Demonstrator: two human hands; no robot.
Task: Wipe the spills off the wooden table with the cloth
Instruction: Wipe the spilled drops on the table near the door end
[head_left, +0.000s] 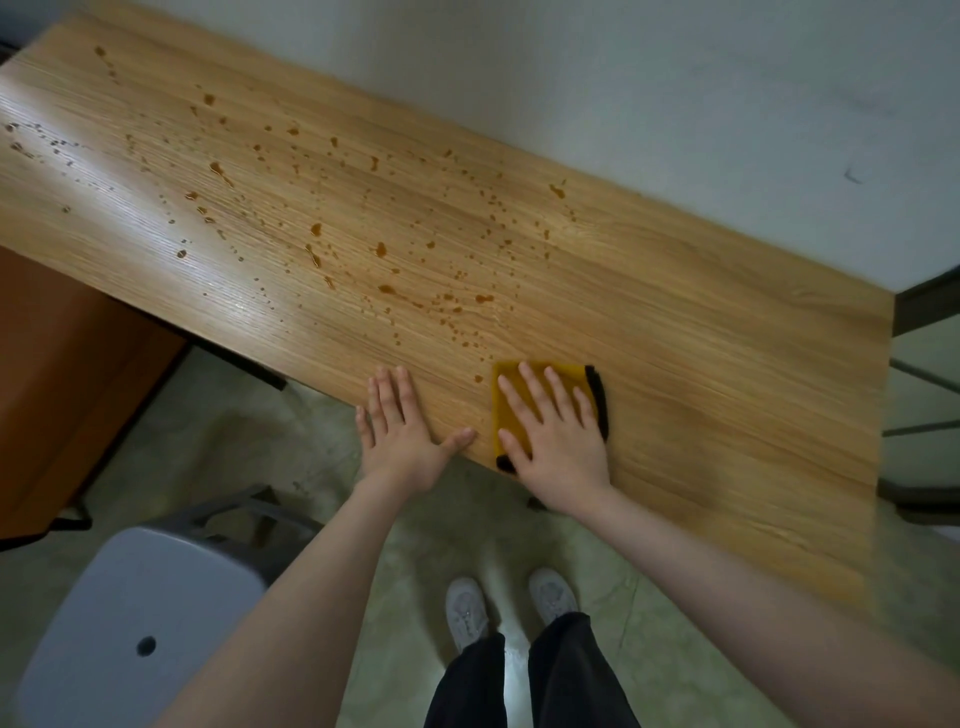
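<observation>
Right hand (558, 441) presses flat, fingers spread, on yellow cloth (540, 376); left hand (402, 441) rests open beside brown spills (384, 249) on wooden table (701, 338).

Bare forearms (no sleeves), black trousers (524, 680), pale grey sneakers (466, 613).

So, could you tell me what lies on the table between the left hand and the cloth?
In the head view, only bare wood lies between the left hand and the cloth under the right hand; the left thumb nearly reaches the cloth's edge.
</observation>
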